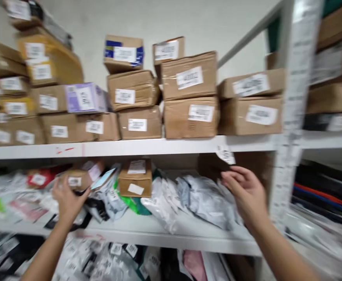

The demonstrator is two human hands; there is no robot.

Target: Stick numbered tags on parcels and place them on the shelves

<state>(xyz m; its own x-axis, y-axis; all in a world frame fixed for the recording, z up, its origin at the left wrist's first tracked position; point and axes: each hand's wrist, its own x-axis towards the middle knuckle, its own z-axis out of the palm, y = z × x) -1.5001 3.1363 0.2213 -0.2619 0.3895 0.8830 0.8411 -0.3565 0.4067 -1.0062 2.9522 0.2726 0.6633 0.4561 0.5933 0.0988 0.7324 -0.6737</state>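
My left hand [68, 199] is at the left of the middle shelf, its fingers and thumb around a small cardboard box [81, 178] with white labels. Near the thumb tip is a flat light-blue piece [103, 178]; whether they touch I cannot tell. My right hand [247, 191] is raised in front of the shelf's right part, thumb and fingers pinched on a white paper label [226, 155] with blurred print. The label overlaps the upper shelf's edge in view. Another brown box [135, 177] sits between the hands among plastic-wrapped parcels [209, 201].
Labelled cardboard boxes [190, 117] are stacked along the upper shelf [130, 148], with a purple box [84, 97] among them. A white metal post [291, 97] stands at the right, beside another rack. Bagged parcels [100, 257] fill the level below.
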